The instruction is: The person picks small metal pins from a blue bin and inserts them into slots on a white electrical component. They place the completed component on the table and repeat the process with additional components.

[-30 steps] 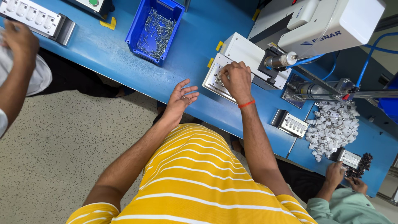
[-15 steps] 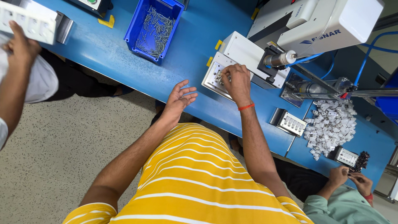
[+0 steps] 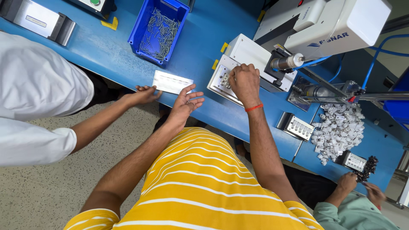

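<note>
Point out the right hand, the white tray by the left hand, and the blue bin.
right hand [image 3: 244,81]: head view, back of the hand.
white tray [image 3: 171,82]: head view, middle of its top face.
blue bin [image 3: 137,35]: head view, left wall.

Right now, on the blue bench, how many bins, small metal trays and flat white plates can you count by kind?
Blue bin of metal pins: 1
Small metal trays: 3, one beside the white parts pile, one near the far person, one under the right hand
Flat white plate by the left hand: 1
Total: 5
</note>
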